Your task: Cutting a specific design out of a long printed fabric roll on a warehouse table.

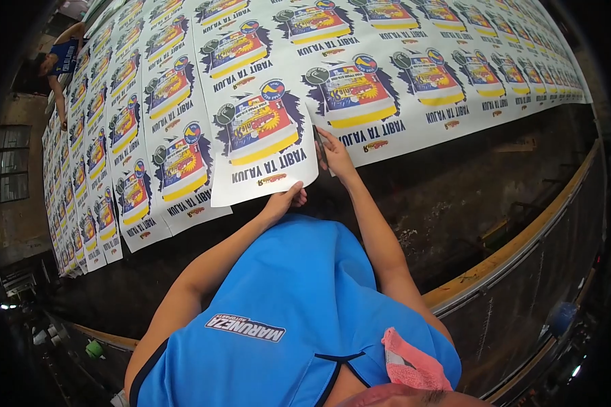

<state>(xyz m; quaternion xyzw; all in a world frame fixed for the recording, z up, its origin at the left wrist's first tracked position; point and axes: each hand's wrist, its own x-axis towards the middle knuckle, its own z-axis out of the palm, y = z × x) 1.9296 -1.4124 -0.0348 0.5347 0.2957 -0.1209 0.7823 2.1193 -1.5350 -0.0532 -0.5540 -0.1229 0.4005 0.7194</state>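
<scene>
A large white sheet (421, 139) printed with rows of colourful pictures is spread out in front of me. At its near edge, my left hand (288, 201) pinches the lower right corner of a printed strip (251, 188). My right hand (335, 156) is closed round a dark, slim tool (320, 146), whose exact kind I cannot make out. This tool stands at the gap between the strip and the wider sheet to the right. Above it, the gap narrows to a slit between two columns of pictures.
Several separate printed strips (139, 234) lie side by side and partly overlapping on the left. Another person (62, 57) in a dark blue top reaches over the sheets at the far left. A yellowish wooden edge (482, 275) curves along the right, behind me.
</scene>
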